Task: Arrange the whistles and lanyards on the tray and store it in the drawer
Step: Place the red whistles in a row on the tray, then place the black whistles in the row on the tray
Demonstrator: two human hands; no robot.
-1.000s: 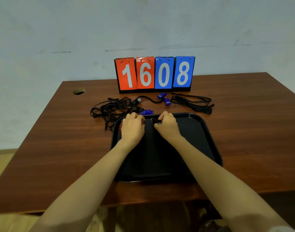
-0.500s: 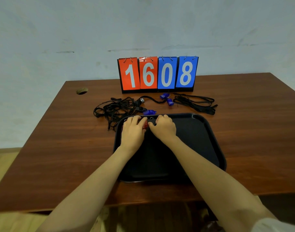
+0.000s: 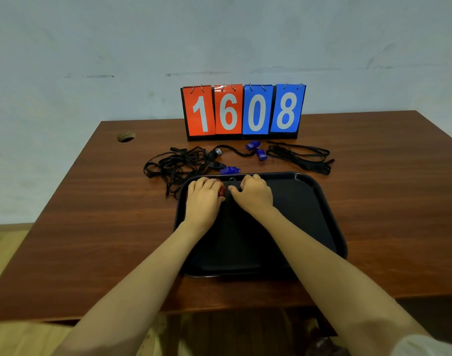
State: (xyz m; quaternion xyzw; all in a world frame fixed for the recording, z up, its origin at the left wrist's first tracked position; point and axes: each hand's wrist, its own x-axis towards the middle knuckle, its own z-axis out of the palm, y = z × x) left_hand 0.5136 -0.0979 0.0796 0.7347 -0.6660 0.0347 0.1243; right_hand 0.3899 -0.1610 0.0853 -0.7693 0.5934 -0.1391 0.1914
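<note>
Looks barely begun; grips a small red plastic whistle (image 3: 222, 190) under the curled fingers of the left hand (image 3: 203, 199), over the far end of the black rectangular plastic tray (image 3: 322, 206); curls the right hand (image 3: 254, 195) fingers round what seems a black lanyard end with a metal ring (image 3: 232, 179), just beside the left thumb; leaves three translucent blue plastic whistles (image 3: 230, 170) just beyond the fingertips, a tangled heap of black cord lanyards (image 3: 178, 163) beyond and left of the left fingers, a neater black lanyard bundle (image 3: 302, 156) beyond and right of the right fingers, all off the tray; shows no drawer; storing not yet done.
</note>
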